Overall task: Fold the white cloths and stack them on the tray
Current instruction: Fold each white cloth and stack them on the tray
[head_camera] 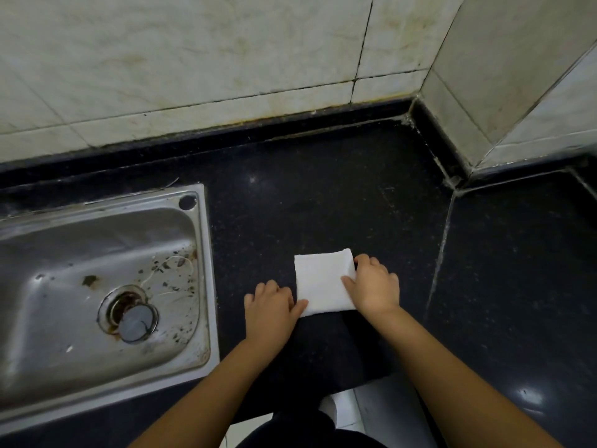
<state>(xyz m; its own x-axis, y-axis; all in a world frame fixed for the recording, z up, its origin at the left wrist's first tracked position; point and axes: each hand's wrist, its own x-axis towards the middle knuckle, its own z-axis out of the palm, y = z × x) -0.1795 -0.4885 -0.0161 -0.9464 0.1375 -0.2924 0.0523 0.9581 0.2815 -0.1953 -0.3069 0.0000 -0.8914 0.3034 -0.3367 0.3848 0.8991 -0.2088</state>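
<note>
White cloth (321, 279), folded small, is lying on the counter (323, 189) btwn our fingertips, w/ left hand (269, 305) and right hand (374, 286) pressing flat-fingered on its edges, gripping nothing, so we're risking layers springing open if lifted loosely.

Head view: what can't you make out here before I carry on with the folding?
- Tray: nowhere in the head view, so the stack can't be checked.
- White cloth: its right edge is covered by the right hand; the number of folds can't be told.
- Left hand: fingers curl at the cloth's near-left corner; grip unclear.
- Sink: cut off by the left edge.
</note>
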